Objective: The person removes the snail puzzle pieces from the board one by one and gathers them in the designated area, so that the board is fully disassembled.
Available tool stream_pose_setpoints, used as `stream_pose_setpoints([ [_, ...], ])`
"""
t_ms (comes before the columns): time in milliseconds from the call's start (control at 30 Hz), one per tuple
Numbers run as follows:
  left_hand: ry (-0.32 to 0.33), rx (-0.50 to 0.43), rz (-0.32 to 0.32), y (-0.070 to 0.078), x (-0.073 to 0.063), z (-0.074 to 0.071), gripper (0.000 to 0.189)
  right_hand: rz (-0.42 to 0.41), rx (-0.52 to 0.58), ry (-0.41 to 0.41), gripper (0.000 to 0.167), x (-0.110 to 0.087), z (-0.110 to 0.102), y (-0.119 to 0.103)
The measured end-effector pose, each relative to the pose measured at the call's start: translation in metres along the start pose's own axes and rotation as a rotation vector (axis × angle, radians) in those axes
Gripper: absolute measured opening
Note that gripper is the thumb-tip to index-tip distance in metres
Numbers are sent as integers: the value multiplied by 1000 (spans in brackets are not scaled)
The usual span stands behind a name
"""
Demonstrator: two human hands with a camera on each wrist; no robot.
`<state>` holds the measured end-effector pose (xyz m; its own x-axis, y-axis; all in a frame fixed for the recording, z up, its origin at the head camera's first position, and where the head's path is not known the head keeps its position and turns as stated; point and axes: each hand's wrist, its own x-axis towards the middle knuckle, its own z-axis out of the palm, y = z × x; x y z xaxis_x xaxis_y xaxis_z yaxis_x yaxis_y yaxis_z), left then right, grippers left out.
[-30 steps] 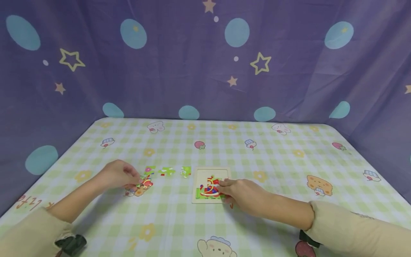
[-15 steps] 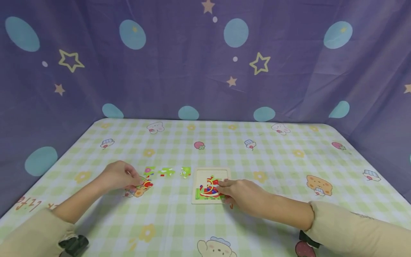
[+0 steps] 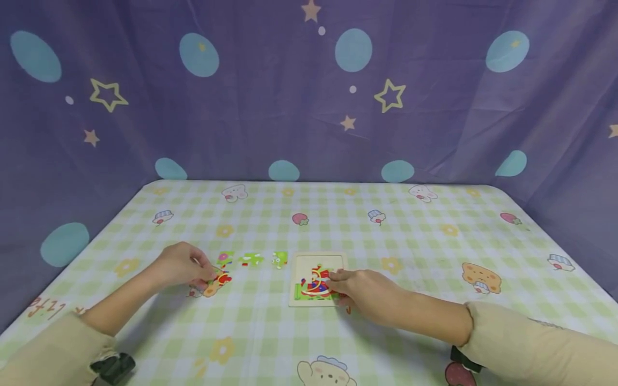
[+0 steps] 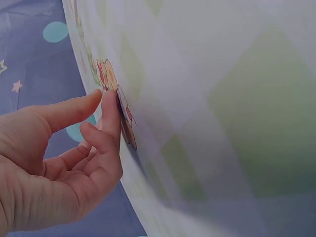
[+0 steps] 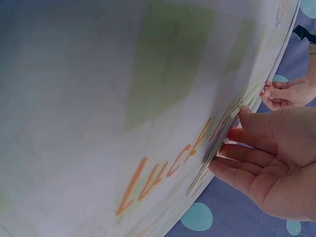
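Observation:
My left hand (image 3: 185, 267) is at the left of the table, thumb and index finger pinching a small red, yellow and green puzzle piece (image 3: 223, 279) low over the tablecloth. In the left wrist view, the fingertips (image 4: 109, 98) are right at the table surface and hide part of the piece. A square wooden puzzle board (image 3: 294, 279) lies in the middle, its lower part filled with a red, blue and green picture. My right hand (image 3: 369, 295) grips the board's right edge, thumb on top. In the right wrist view, its other fingers (image 5: 227, 170) lie along the side.
Between the left hand and the board lie a green puzzle piece with a pink flower (image 3: 224, 258), a green and white piece (image 3: 251, 259) and a green piece with eyes (image 3: 279, 260). A checked tablecloth (image 3: 410, 354) covers the table; a purple curtain (image 3: 270, 118) hangs behind.
The left hand has shifted slightly to the right, and the piece at its fingertips has changed angle a little. The right hand and the board stay in place.

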<state>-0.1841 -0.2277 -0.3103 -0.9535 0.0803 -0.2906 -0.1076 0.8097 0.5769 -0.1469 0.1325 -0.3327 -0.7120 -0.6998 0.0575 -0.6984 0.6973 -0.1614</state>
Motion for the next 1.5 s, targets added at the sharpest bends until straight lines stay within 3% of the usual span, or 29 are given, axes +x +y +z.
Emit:
stream_pose_setpoints([
  [167, 11, 61, 20, 4, -1, -5, 16, -5, -4, -3, 41, 0, 0, 0],
  [300, 24, 114, 76, 14, 0, -11, 20, -15, -12, 7, 41, 0, 0, 0],
  [433, 24, 123, 213, 31, 4, -8, 25, -18, -17, 14, 41, -1, 1, 1],
  [600, 56, 105, 414, 56, 12, 7, 23, -17, -31, 11, 42, -1, 1, 0],
  [767, 57, 93, 502, 80, 18, 28, 20, -16, -49, 13, 42, 0, 2, -1],
  [967, 11, 100, 547, 102, 27, 52, 19, -14, -54, 18, 43, 0, 3, 0],
  [1100, -42, 107, 544, 110, 31, 68, 18, -15, -40, 18, 42, 0, 3, 0],
  [1267, -97, 133, 529, 115, 30, 83, 17, -21, -36, 18, 42, 0, 3, 1],
  [1500, -95, 110, 533, 117, 27, 94, 13, -31, -49, 28, 42, 0, 4, 1],
])
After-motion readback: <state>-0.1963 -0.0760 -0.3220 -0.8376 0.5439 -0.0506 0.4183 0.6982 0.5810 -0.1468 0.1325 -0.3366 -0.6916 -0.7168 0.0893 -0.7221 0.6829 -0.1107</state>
